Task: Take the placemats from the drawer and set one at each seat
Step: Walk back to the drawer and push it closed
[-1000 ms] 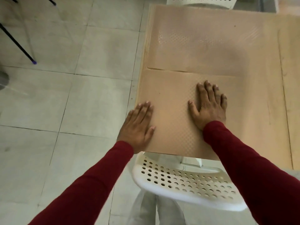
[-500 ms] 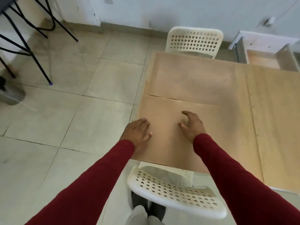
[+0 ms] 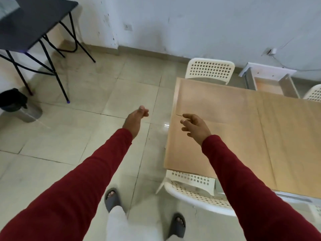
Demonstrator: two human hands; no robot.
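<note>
Two tan placemats lie on the left part of the wooden table (image 3: 295,136). The near placemat (image 3: 191,157) sits in front of the near white chair (image 3: 196,193). The far placemat (image 3: 217,98) sits in front of the far white chair (image 3: 210,70). My right hand (image 3: 194,126) hovers above the seam between the mats with relaxed fingers and holds nothing. My left hand (image 3: 137,117) hangs over the floor left of the table, loosely curled and holding nothing. The open drawer (image 3: 268,86) stands at the back right, its wooden bottom showing.
A third white chair (image 3: 314,93) peeks in at the right edge. A black folding table (image 3: 34,23) and a bin (image 3: 19,106) stand at the left. Tiled floor (image 3: 86,127) spreads between them and the table. My feet in grey slippers (image 3: 112,199) are below.
Both hands have lifted off the near placemat, which stays flat on the table. My left hand has swung out over the floor, and the view has pulled back and turned left.
</note>
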